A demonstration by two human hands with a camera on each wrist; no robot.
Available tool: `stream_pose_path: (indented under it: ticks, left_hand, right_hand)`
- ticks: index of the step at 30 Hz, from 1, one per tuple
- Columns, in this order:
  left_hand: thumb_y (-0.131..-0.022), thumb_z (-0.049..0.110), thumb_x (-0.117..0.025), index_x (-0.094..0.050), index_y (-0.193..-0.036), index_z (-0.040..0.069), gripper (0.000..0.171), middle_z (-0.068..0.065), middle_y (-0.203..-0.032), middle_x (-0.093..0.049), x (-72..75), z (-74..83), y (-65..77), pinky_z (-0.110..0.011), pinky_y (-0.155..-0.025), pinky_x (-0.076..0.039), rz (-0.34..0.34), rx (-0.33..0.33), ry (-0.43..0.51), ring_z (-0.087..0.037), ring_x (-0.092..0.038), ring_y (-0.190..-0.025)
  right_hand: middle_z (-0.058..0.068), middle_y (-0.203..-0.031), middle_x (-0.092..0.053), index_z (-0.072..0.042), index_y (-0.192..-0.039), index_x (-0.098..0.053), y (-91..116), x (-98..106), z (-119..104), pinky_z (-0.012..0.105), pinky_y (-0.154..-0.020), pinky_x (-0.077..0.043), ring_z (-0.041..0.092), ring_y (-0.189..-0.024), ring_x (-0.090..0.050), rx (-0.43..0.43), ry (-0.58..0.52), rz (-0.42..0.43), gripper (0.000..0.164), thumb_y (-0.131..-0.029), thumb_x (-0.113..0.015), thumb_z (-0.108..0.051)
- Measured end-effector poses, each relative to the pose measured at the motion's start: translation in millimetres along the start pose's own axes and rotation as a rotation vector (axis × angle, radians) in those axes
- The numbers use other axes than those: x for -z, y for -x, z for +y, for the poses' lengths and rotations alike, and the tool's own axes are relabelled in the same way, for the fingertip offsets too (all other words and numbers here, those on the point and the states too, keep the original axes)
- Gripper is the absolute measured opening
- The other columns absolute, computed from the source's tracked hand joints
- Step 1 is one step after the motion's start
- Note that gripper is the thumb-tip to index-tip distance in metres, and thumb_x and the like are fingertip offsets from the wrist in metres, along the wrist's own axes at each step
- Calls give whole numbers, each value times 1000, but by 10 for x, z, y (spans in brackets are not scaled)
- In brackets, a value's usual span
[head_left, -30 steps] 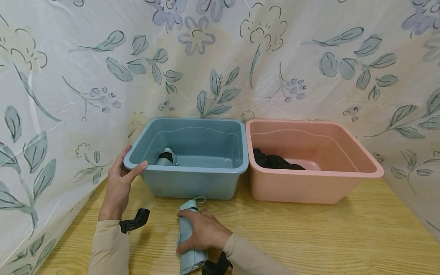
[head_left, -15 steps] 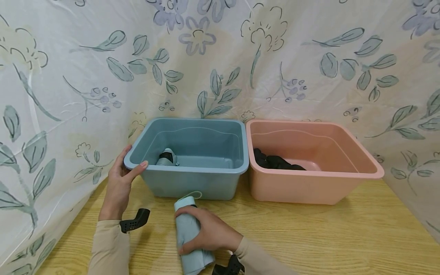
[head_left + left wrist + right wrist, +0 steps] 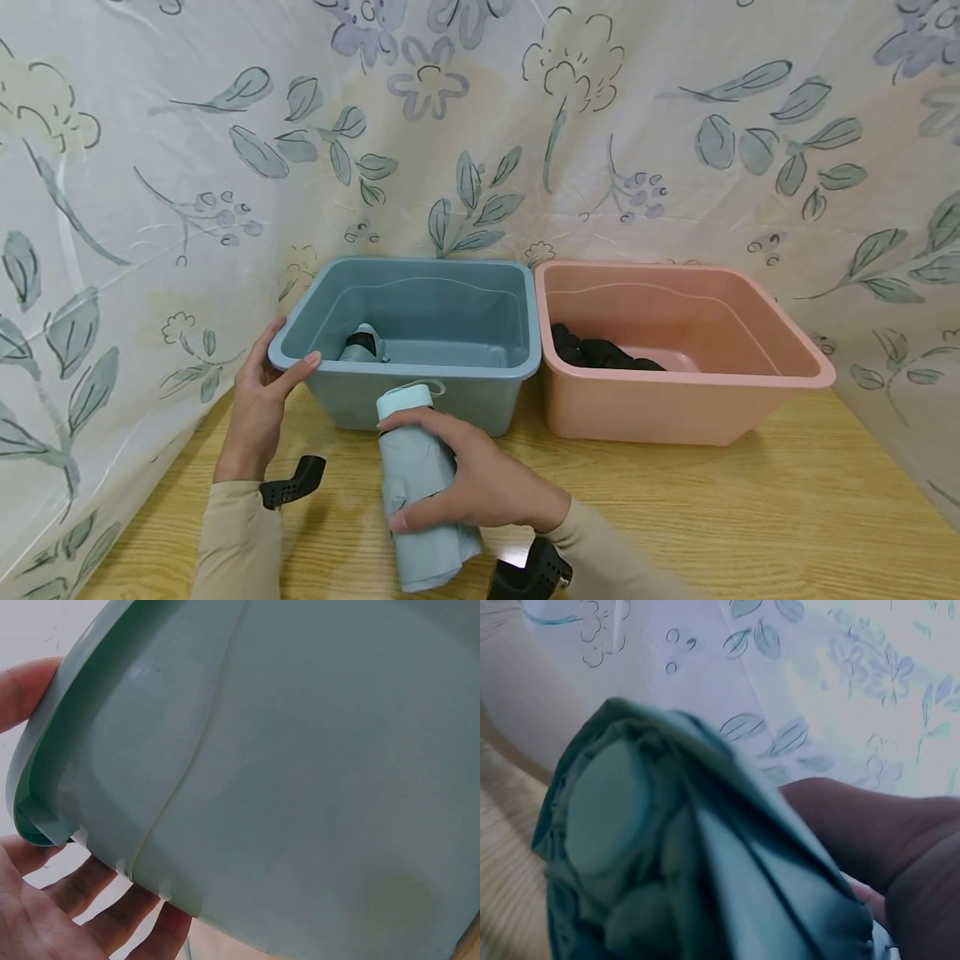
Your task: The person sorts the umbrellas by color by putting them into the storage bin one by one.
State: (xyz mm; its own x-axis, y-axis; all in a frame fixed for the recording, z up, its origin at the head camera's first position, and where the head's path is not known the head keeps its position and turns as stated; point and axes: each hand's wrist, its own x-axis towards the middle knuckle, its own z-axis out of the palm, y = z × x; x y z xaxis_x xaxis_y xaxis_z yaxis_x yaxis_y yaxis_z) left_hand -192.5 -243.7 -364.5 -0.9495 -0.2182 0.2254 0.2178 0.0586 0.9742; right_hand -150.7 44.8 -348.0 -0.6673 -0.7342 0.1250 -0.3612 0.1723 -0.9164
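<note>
My right hand [image 3: 487, 475] grips a folded light-blue umbrella [image 3: 416, 483] in front of the blue bin [image 3: 420, 396]. The umbrella's pale handle end with its cord loop points toward the bin. In the right wrist view the umbrella's [image 3: 727, 847] fabric folds and round pale tip show close up, with part of my hand [image 3: 885, 847] behind. My left hand [image 3: 258, 400] holds the bin's near left corner, thumb over the rim. The left wrist view shows its fingers [image 3: 142, 915] against the bin's outer wall [image 3: 300, 765]. Another light-blue item with a black band [image 3: 363, 343] lies inside that bin.
Close to the right of the blue bin stands a pink bin [image 3: 637, 408] with a dark bundled item [image 3: 600, 350] in it. Both stand on a wood-grain table [image 3: 675, 517]. Behind and at the sides hangs a flower-patterned curtain [image 3: 480, 125].
The right hand has lifted the umbrella up from the table, and its handle end now overlaps the front of the blue bin in view. The left hand has stayed on the bin's corner.
</note>
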Motion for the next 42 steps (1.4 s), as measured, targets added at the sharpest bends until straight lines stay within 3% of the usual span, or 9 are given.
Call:
stream_pose_path:
  ticks: [5,7,11,17,24,32,34,39,42]
  left_hand:
    - [-100,18,-67,-19,-164,22,80,-14,-165,-23,7,-5,3,-49,-120,-24,9,-5,2,-32,-29,-145]
    - [-100,18,-67,-19,-164,22,80,-14,-165,-23,11,-8,2,-53,-120,-21,10,-5,0,-33,-28,-145]
    - [-100,19,-67,-19,-164,23,80,-13,-165,-23,22,-9,-1,-47,-120,-24,8,1,1,-31,-29,-145]
    - [-99,19,-68,-19,-164,22,81,-14,-164,-24,39,-9,-9,-19,-106,-39,2,0,7,-29,-31,-143]
    - [-100,20,-67,-17,-164,23,81,-13,-165,-23,37,-1,-13,-48,-120,-24,0,7,1,-31,-29,-144]
    - [-99,18,-68,-18,-164,22,82,-12,-165,-22,14,8,-7,-53,-120,-21,0,2,12,-32,-27,-146]
    - [-99,18,-68,-18,-164,21,82,-12,-165,-22,7,14,-7,-52,-120,-22,1,-2,15,-32,-27,-146]
    - [-99,17,-68,-19,-164,20,81,-12,-165,-24,2,12,-11,-25,-111,-36,-5,-9,24,-30,-29,-145]
    - [-99,18,-68,-19,-164,20,81,-12,-165,-23,2,7,-13,-17,-104,-40,-8,-10,26,-30,-29,-145]
  right_hand:
    - [-6,-120,-55,-40,-143,-50,-62,71,-160,34,-80,-54,14,-99,-59,7,15,-35,73,-81,-87,-26]
    - [-5,-119,-55,-41,-142,-50,-99,108,-219,35,-78,-55,15,-98,-59,-2,13,-38,73,-81,-87,-26]
    - [-1,-119,-54,-40,-142,-50,-201,208,-332,37,-76,-56,19,-97,-61,-8,5,-31,72,-81,-86,-24]
    - [6,-123,-51,-39,-143,-49,-417,382,-487,42,-76,-58,26,-99,-61,0,-18,-11,73,-83,-85,-21]
    - [7,-128,-48,-33,-144,-50,-767,585,-587,42,-79,-58,29,-104,-57,-22,-19,42,71,-84,-85,-19]
    - [9,-133,-46,-29,-144,-50,-1169,798,-544,39,-84,-55,29,-108,-58,-118,-64,88,70,-84,-85,-16]
    - [10,-134,-46,-28,-145,-50,-1261,833,-511,39,-84,-55,30,-109,-58,-142,-72,95,71,-84,-85,-16]
    - [10,-133,-47,-25,-145,-50,-1475,885,-421,40,-86,-54,30,-106,-60,-201,-96,114,70,-84,-85,-16]
    - [9,-134,-48,-24,-145,-50,-1608,893,-368,38,-86,-52,28,-104,-61,-243,-79,134,71,-83,-86,-16]
